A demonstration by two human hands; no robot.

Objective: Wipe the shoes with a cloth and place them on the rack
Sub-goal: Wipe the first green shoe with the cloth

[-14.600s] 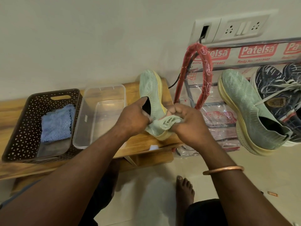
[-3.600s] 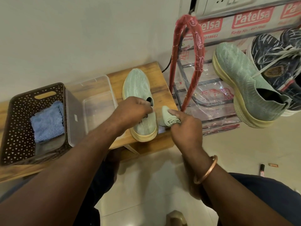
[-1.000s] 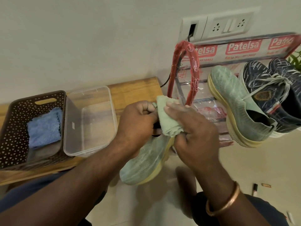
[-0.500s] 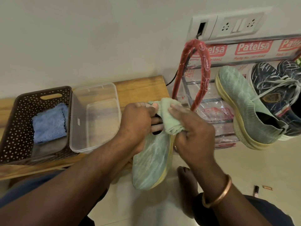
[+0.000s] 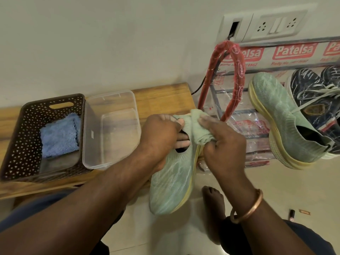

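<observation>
A pale green knit shoe (image 5: 171, 183) with a yellow sole hangs toe-down in front of me, off the bench. My left hand (image 5: 161, 135) grips its heel end, fingers hooked into the dark opening. My right hand (image 5: 220, 142) holds a bunched pale green cloth (image 5: 196, 129) pressed against the shoe's collar. The matching green shoe (image 5: 279, 116) rests on the rack (image 5: 231, 74) at the right, beside dark blue patterned sneakers (image 5: 316, 96).
A wooden bench (image 5: 161, 98) carries a clear plastic tub (image 5: 110, 129) and a brown perforated basket (image 5: 20, 137) holding a folded blue cloth (image 5: 58, 135). The rack frame is wrapped in red and clear plastic. My bare foot (image 5: 213, 199) stands on the tiled floor.
Since one second ago the shoe has swung from slanting left to hanging nearly straight down. My right hand has worked the cloth down around the collar. Both hands have kept their hold.
</observation>
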